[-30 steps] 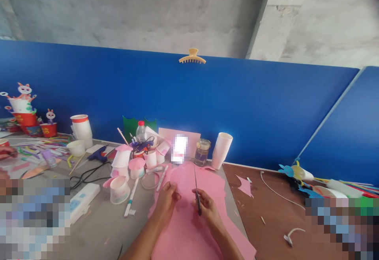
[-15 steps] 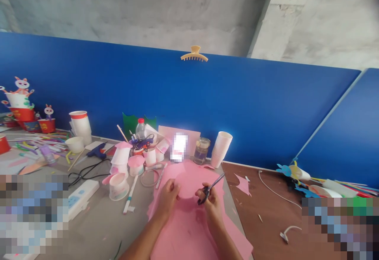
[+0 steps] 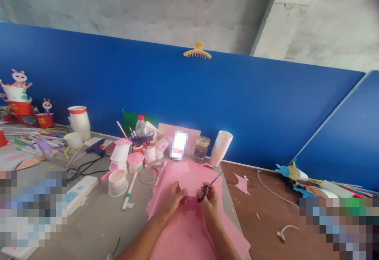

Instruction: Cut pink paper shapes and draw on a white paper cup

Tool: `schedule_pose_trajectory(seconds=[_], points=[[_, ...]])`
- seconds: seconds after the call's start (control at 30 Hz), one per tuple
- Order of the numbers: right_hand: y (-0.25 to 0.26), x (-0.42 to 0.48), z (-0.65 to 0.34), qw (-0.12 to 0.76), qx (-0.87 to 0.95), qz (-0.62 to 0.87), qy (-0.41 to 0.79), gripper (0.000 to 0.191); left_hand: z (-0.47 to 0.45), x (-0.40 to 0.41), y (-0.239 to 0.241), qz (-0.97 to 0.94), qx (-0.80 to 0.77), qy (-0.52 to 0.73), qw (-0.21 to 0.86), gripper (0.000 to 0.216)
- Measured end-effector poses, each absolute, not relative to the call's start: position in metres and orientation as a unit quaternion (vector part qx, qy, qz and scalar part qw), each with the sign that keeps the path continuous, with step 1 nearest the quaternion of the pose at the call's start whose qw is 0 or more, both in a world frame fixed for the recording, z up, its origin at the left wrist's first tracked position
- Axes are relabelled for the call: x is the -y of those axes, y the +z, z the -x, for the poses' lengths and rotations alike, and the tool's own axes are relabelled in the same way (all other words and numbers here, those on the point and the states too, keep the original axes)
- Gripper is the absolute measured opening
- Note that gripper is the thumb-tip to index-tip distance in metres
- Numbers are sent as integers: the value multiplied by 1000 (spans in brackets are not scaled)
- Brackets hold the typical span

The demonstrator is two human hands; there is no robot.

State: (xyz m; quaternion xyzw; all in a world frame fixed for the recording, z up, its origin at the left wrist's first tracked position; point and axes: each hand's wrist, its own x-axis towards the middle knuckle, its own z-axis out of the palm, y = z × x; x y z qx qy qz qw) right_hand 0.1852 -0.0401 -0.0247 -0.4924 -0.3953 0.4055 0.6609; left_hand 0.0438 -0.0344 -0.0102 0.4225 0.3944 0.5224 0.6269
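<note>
Between my hands is a cut piece of pink paper (image 3: 189, 184), raised over a larger stack of pink sheets (image 3: 185, 234). My left hand (image 3: 174, 201) pinches its left edge between thumb and fingers. Dark-handled scissors (image 3: 216, 177) are in my right hand (image 3: 211, 204), their blades pointing up and to the right, away from the paper. The right fingers are close to the paper's right edge; whether they also grip it is hard to tell.
Pink-and-white paper cups (image 3: 118, 184), a marker (image 3: 129, 191) and a power strip (image 3: 81, 193) lie to the left. Behind the sheets stand a blurred phone (image 3: 179, 145), a glass jar (image 3: 201, 149) and stacked white cups (image 3: 221, 148). Pink scraps (image 3: 241, 183) lie right.
My left hand has shifted right, closer to my right hand, and the pink piece has turned between them. The scissors stay in my right hand. The view has tilted slightly.
</note>
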Motion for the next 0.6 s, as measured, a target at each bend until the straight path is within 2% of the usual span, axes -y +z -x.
schedule_pose_trajectory(seconds=[0.13,0.27,0.43,0.6], points=[[-21,48,-184,640,437,478,413,41,-42,34,-9,-444,-442,530,571,24],[-10,56,-185,616,470,460,434,49,-35,31,0,-431,-485,564,511,21],[-3,62,-180,531,506,459,502,58,-26,24,4,-383,-474,639,469,17],[-2,68,-174,432,543,457,557,54,-19,14,-4,-355,-471,671,449,18]])
